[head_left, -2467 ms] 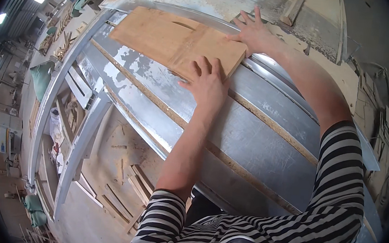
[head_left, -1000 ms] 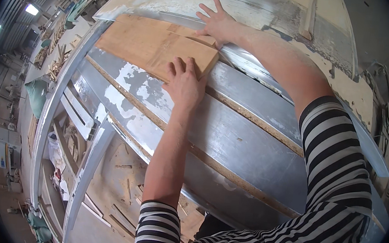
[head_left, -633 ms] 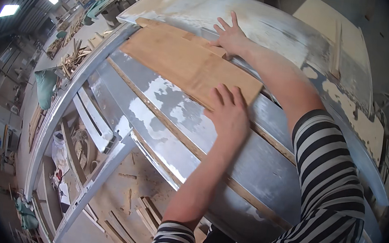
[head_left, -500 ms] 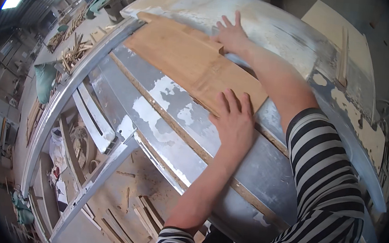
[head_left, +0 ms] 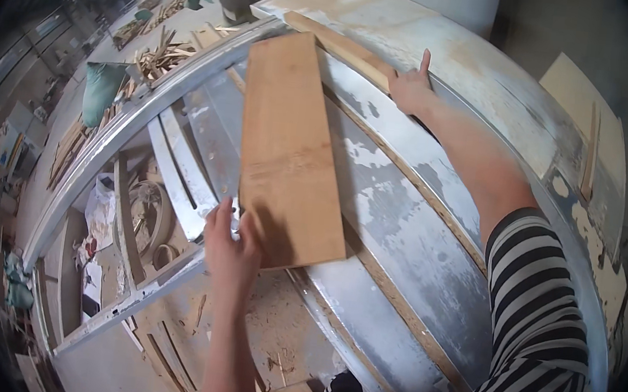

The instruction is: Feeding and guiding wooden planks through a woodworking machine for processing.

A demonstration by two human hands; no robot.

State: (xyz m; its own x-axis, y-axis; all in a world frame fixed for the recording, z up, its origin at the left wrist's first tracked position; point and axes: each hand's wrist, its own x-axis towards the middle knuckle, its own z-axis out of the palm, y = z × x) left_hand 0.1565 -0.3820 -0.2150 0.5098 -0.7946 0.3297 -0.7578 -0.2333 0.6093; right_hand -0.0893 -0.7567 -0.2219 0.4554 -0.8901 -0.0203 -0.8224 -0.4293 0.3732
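A wide brown wooden board (head_left: 292,148) lies slantwise across the ribbed grey metal panel (head_left: 411,214), its near end toward me. My left hand (head_left: 233,247) is at the board's near left corner, fingers apart and slightly bent; whether they press on the edge is hard to tell. Farther right, my right hand (head_left: 413,93) grips the near end of a narrow wooden strip (head_left: 345,46), one finger sticking up. That strip runs along the panel's far edge, beside a curved pale panel (head_left: 458,66). My right fingertips are partly hidden.
A metal frame rail (head_left: 156,95) curves along the left, with open bays below it. Narrow wooden slats (head_left: 394,311) run across the panel. Wood offcuts (head_left: 167,357) lie on the floor beneath. A pale sheet (head_left: 589,125) stands at the far right.
The brown board has swung off the strip toward me and left, baring the strip and panel. My left hand has moved left with it; my right hand has closed on the strip. The view has shifted.
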